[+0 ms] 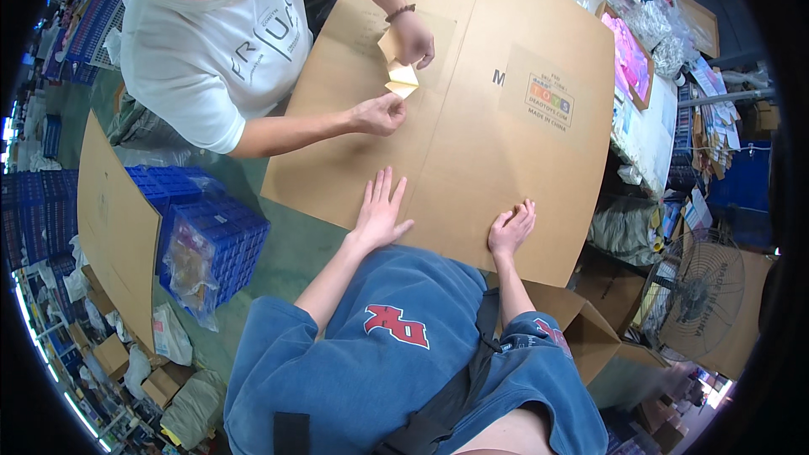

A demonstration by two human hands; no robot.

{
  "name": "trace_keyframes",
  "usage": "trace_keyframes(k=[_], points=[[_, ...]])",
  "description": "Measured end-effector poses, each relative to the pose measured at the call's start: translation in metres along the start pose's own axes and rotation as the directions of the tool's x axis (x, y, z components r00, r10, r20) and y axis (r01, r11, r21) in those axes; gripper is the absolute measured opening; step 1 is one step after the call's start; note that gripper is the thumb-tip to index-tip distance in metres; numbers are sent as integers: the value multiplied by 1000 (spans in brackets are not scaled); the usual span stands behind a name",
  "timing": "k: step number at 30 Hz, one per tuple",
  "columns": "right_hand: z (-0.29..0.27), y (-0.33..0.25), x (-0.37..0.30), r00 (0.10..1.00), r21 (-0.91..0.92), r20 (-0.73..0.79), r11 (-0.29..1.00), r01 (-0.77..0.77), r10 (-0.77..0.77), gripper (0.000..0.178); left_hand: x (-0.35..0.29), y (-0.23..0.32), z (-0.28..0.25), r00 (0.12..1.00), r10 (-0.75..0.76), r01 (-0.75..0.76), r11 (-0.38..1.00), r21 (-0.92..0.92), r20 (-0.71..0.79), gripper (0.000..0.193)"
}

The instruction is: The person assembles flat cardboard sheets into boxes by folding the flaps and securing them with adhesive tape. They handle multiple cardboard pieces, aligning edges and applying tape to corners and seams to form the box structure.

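A large flat sheet of brown cardboard (459,131), with a crease and printed marks, lies in front of me. My left hand (379,212) rests flat on its near edge with the fingers spread. Farther right on the same sheet lies my right hand (511,229), its fingers loosely curled and nothing visible in them. Across from me at the far left, another person's hands (413,40) hold a small folded strip of pale tan material (401,76) above the sheet; whether it is paper or tape I cannot tell.
Blue plastic crates (215,240) stand on the floor at the left, beside a leaning cardboard panel (118,219). An opened carton (581,329) sits below the sheet's near right corner. A fan (699,293) stands at the right, near a cluttered white table (645,143).
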State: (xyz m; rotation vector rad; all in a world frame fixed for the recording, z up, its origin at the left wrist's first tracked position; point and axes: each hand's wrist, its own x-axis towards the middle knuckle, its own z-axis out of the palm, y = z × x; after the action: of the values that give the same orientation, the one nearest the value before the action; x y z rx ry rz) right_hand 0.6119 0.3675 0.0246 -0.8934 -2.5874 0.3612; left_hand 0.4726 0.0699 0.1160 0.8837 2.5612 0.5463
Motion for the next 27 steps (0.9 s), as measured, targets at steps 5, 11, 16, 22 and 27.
trace_keyframes(k=[5,11,16,22,27], points=[[-1,-1,-1,1000,5,11,1000,-18,18,33,25,23,-70,983,32,63,868,-492,183,60],[-2,-2,-1,1000,3,-18,1000,-17,17,33,90,57,-128,767,346,-440,897,-51,-540,35],[-4,-3,1,999,4,-48,1000,-5,5,30,98,99,-125,701,547,-644,761,-77,-457,33],[-5,-3,-1,998,7,-67,1000,-9,9,29,116,118,-132,781,501,-599,771,-217,-374,28],[-5,-3,0,997,37,-75,999,-30,32,30,107,123,-120,867,494,-466,758,-458,-64,32]])
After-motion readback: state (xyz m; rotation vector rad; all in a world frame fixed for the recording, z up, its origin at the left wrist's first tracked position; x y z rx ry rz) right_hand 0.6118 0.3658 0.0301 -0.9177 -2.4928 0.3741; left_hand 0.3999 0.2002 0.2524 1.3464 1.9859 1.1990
